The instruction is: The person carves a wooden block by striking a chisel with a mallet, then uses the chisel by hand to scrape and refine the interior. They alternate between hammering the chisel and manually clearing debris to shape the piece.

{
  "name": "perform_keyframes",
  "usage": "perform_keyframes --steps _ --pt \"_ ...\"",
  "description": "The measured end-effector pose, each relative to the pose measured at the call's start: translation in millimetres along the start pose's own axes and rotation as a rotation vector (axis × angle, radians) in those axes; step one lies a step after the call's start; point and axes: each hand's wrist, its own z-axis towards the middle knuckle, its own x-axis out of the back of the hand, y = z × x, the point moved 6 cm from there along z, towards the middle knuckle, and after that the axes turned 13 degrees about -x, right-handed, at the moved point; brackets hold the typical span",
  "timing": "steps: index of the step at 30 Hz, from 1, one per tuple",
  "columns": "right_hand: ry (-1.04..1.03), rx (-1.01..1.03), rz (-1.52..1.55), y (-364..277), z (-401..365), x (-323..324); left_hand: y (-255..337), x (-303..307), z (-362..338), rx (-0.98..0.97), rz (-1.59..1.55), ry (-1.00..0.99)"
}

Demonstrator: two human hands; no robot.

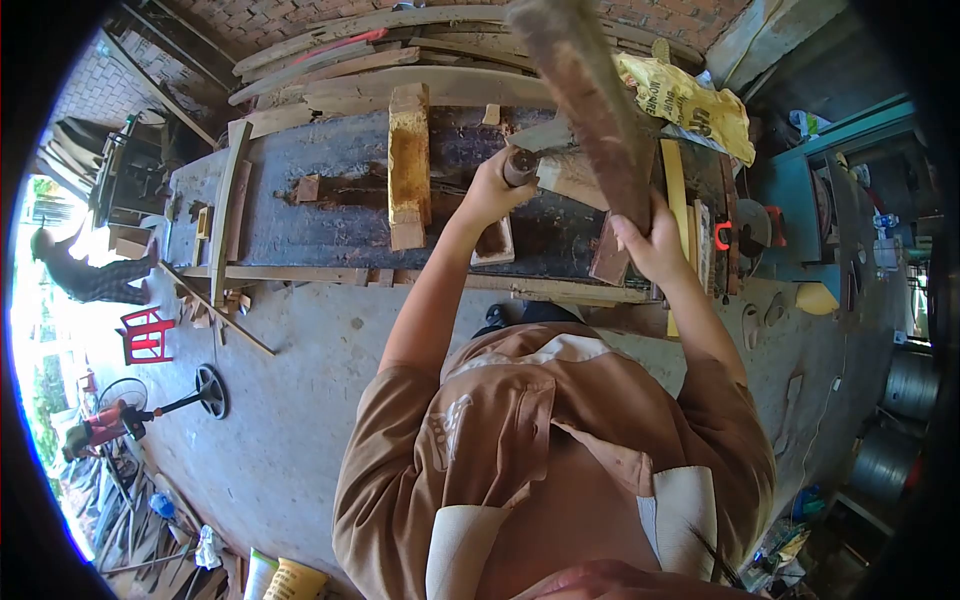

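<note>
Right hand [652, 240] is closed round the lower end of a long reddish-brown rough wooden stave [590, 110], which stands steeply over the dark plank workbench [300, 225], probably braced there for working. Left hand [492, 192], at 9 o'clock from the stave's foot, is fisted on a round pale wooden handle [521, 166] (tool head greyish, unclear). Both arms reach forward, elbows slightly bent.

Red brick wall [300, 15] at 12 o'clock, long dark wooden workbench [330, 205] at 11, grey concrete floor [300, 400] at 7, daylight at 9.
</note>
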Motion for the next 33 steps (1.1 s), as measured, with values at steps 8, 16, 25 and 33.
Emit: perform_keyframes --steps 8,16,25,33 --pt "0.038 0.046 -0.372 -31.5 -6.9 10.9 -3.0 -4.1 0.4 -0.046 0.058 -0.030" --pt "-0.055 -0.037 -0.387 -13.9 0.8 1.7 -8.2 -8.2 -1.4 0.036 -0.063 -0.028" --pt "0.025 0.046 -0.059 -4.9 -0.5 1.6 -4.5 -1.7 -0.5 -0.003 0.032 -0.022" --pt "0.034 0.109 -0.227 -26.1 -9.9 3.3 -14.5 -4.6 -1.7 -0.008 -0.103 0.021"
